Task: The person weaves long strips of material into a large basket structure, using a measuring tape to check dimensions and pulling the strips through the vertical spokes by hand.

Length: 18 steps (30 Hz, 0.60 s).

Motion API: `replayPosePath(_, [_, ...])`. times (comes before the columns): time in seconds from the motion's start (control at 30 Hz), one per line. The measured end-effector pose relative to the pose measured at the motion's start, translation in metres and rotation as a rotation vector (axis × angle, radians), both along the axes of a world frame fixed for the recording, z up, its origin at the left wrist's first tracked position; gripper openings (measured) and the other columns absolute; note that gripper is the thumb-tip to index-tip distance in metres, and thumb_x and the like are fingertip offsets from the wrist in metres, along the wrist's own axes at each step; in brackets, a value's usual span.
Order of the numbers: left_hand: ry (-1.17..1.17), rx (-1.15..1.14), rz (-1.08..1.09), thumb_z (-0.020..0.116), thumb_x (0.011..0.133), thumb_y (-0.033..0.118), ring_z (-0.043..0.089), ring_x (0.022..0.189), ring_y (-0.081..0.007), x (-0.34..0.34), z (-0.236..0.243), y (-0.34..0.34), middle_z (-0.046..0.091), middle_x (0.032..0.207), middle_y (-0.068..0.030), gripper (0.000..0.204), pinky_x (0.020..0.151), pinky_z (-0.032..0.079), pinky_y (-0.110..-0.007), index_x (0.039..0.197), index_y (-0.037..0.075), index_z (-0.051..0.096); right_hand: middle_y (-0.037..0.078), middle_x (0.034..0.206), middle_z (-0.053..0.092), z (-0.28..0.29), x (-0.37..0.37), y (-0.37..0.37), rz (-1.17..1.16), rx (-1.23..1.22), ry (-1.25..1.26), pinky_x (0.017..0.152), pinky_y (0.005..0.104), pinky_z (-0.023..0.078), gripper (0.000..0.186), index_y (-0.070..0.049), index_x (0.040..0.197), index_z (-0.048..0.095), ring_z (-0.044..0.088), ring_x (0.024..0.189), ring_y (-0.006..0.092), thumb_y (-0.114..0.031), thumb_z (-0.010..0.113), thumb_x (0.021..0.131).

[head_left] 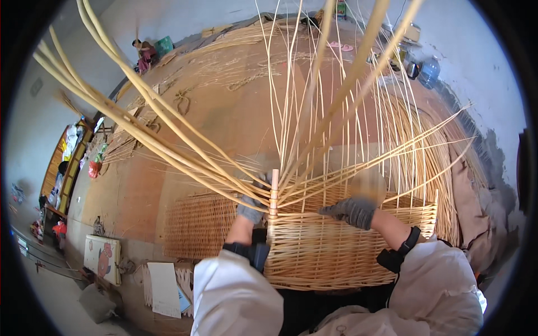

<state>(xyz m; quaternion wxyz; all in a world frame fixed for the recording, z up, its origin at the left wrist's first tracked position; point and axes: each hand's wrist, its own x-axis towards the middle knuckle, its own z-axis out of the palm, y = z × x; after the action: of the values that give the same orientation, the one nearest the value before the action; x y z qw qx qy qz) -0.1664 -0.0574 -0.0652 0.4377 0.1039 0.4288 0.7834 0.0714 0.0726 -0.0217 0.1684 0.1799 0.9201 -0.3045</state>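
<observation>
A half-woven willow basket (330,252) stands in front of me, its near wall of tight tan weave. At its left corner a thick corner post (274,190) rises. My left hand (252,208), in a grey glove, is closed round the bundle of willow rods (162,148) just left of the post; the rods partly hide its fingers. My right hand (352,213), gloved too, is closed at the near wall's top edge, index finger pointing left, on a thin willow rod (297,213) running from the post. Tall upright stakes (322,112) rise from the basket.
A flat woven panel (199,227) lies left of the basket. Long loose rods (440,168) are heaped at the right. Far off sit a person (144,53) and a blue water bottle (430,73). A picture board (102,259) and white sheet (164,288) lie lower left.
</observation>
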Motion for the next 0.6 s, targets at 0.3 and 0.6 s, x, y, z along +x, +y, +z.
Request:
replayPosePath(0.3, [-0.4,0.424,-0.169,0.042,0.078,0.052,0.057,0.07,-0.0225,-0.033,-0.024,-0.01,0.057,0.088,-0.0157,0.055,0.06,0.051,-0.03,0.096,0.001,0.053,0.011,0.098,0.057,-0.024,-0.034,-0.005,0.193,0.073,0.347,0.069,0.029,0.045,0.042,-0.017,0.116,0.047,0.056,0.081,0.024,-0.003,0.048,0.077])
replayPosePath(0.6, [-0.491,0.608,-0.3,0.033,0.081,0.053,0.054,0.088,-0.025,-0.048,-0.054,-0.06,0.052,0.106,-0.0151,0.062,0.076,0.047,-0.038,0.11,-0.001,0.047,0.013,0.094,0.054,-0.091,-0.08,0.035,-1.147,-1.965,1.126,0.078,0.038,0.046,0.028,-0.003,0.106,0.045,0.054,0.084,0.0253,-0.009,0.049,0.08])
